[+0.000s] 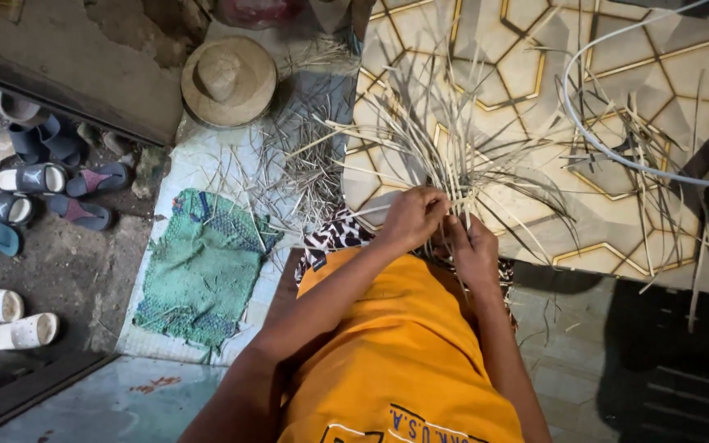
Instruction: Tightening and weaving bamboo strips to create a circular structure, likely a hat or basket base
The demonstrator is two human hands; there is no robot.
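Observation:
My left hand and my right hand are close together over my lap, both gripping a bundle of pale dried straw strips. The strips fan out up and away from my fingers over a mat with gold hexagon lines. My fingers are closed around the strips where they meet. I wear an orange shirt, and a black-and-white patterned cloth shows beneath my left forearm.
A woven straw hat lies at the top, with loose straw scraps below it. A green woven cloth is on the floor at left. Several sandals sit by the doorway. A white cable curves across the mat.

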